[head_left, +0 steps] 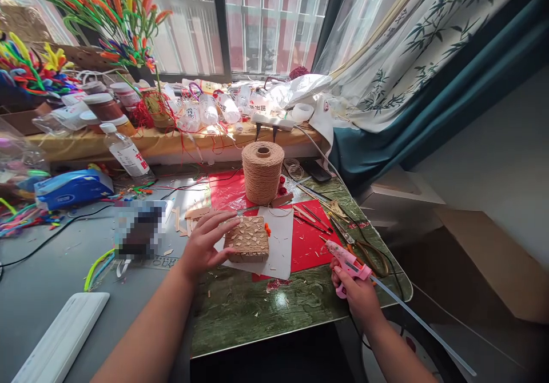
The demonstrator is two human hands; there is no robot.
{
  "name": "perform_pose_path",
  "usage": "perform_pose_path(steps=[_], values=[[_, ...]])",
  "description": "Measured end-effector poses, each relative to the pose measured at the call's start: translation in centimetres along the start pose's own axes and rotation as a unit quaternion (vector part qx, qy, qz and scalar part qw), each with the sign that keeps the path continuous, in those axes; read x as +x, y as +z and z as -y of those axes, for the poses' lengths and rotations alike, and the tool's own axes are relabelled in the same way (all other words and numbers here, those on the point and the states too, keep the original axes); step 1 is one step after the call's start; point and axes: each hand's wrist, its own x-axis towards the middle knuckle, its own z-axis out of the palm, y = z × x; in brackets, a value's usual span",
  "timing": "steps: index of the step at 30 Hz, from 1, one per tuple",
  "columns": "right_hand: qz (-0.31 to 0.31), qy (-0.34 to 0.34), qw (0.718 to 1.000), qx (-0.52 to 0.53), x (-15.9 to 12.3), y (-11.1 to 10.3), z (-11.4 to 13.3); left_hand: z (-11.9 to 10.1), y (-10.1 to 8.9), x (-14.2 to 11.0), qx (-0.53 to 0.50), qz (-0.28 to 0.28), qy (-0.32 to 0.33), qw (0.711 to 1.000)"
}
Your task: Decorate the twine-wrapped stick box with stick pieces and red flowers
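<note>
My left hand (209, 241), fingers spread, rests at the left side of a small box (249, 236) wrapped in brown twine. Light wood chips cover the box's top, and an orange piece sticks out at its right edge. Beneath the box lies a white sheet (281, 251). In my right hand (358, 297) is a pink glue gun (348, 262), its nozzle pointing up and left toward the red sheet (311, 240). A long clear glue stick (422, 321) trails out of its back end.
Behind the box stands a big spool of twine (263, 172). Scissors (364, 251) and thin brushes (309, 218) lie to the right. A water bottle (128, 153), a blue packet (74, 188) and a white power strip (64, 337) are on the left. Bottles crowd the windowsill.
</note>
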Motion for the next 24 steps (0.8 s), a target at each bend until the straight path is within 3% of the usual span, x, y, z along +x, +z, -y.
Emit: perform_pose_path(steps=[5, 11, 17, 24], values=[[-0.011, 0.015, 1.000, -0.004, 0.1, -0.1, -0.3, -3.0, 0.2, 1.2, 0.103, 0.121, 0.099, 0.982], [-0.006, 0.033, 0.999, 0.001, 0.0, -0.3, -0.5, -8.0, 2.0, 5.7, 0.196, 0.188, 0.047, 0.961], [-0.011, 0.029, 0.999, 0.021, 0.1, -0.4, -0.3, -6.6, 4.9, 6.7, 0.219, 0.218, -0.002, 0.951], [-0.003, 0.024, 0.999, 0.035, 0.5, -1.1, -1.2, -6.1, 5.5, 6.1, 0.244, 0.219, 0.005, 0.945]])
